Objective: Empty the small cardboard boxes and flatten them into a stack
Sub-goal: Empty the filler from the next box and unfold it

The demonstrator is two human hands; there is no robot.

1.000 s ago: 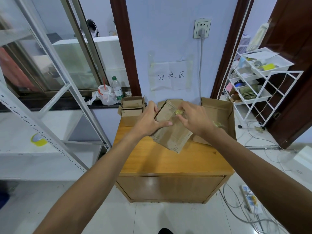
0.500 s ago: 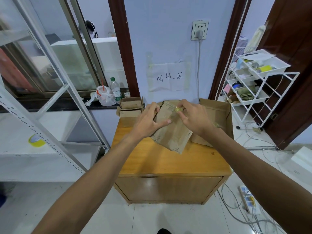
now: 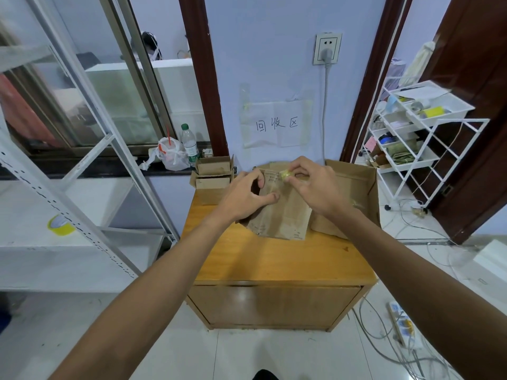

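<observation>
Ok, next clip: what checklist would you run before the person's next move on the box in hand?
1. Left hand grip on the held box: ok, thumb in front.
2. Right hand pinches the yellowish scrap at the box's top edge: ok.
3. Held box emptied: cannot tell, inside hidden.
4. Bare table space in front for a stack: ok.
5. Small boxes at the table's back left flattened: not ok, they stand unflattened.

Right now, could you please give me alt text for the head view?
Above a wooden cabinet, the left hand grips a mostly flat cardboard box while the right hand pinches yellowish tape at its top edge. Stacked small boxes stand behind, left.
</observation>
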